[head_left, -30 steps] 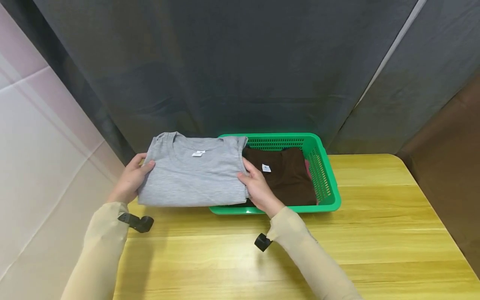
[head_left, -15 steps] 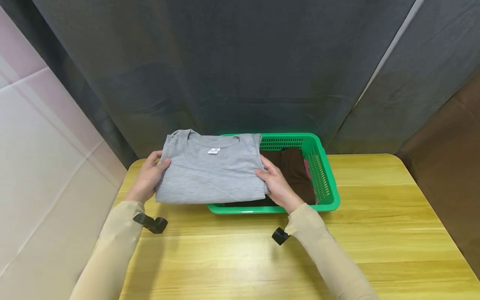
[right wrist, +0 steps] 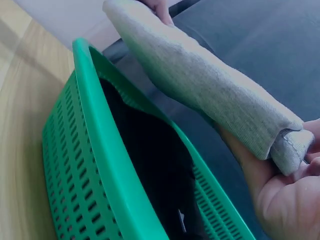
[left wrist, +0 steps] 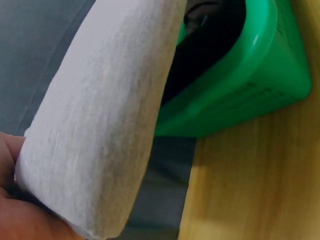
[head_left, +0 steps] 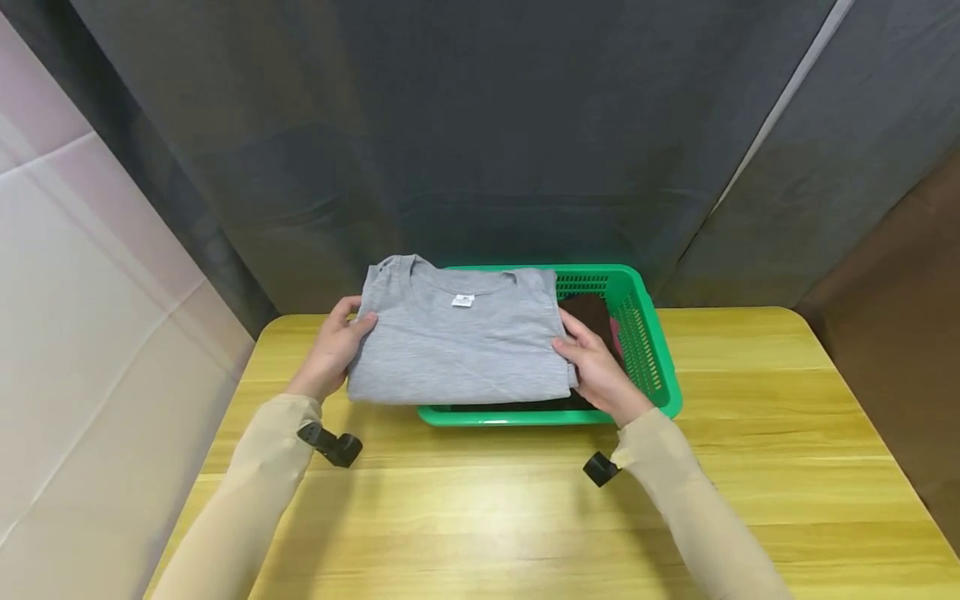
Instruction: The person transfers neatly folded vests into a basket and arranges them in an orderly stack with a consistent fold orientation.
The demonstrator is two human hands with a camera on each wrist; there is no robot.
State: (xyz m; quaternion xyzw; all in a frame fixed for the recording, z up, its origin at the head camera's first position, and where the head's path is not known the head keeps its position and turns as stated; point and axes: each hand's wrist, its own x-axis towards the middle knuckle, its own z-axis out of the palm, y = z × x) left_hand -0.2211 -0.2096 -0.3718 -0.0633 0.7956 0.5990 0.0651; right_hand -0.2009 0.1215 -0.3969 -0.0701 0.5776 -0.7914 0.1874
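Observation:
Both hands hold a folded grey T-shirt (head_left: 457, 350) with a white neck label (head_left: 462, 300). My left hand (head_left: 333, 346) grips its left edge, thumb on top. At the right edge my right hand (head_left: 596, 362) pinches the folded layers, with fingers underneath in the right wrist view. Beneath the shirt stands a green plastic basket (head_left: 660, 367), its left part covered by the shirt in the head view. In the right wrist view the shirt (right wrist: 210, 85) hangs above the basket rim (right wrist: 107, 150). Dark brown folded clothing (head_left: 588, 312) lies in the basket, with a strip of pink fabric (head_left: 617, 333) beside it.
The basket stands at the back of a wooden table (head_left: 480, 508). A dark grey curtain (head_left: 480, 133) hangs behind it. A pale wall (head_left: 97, 317) rises on the left, and a brown surface (head_left: 900, 317) borders the right side.
Both hands have carried the grey T-shirt to the right, from partly left of the basket to over most of it. More of the brown clothing is now covered in the head view.

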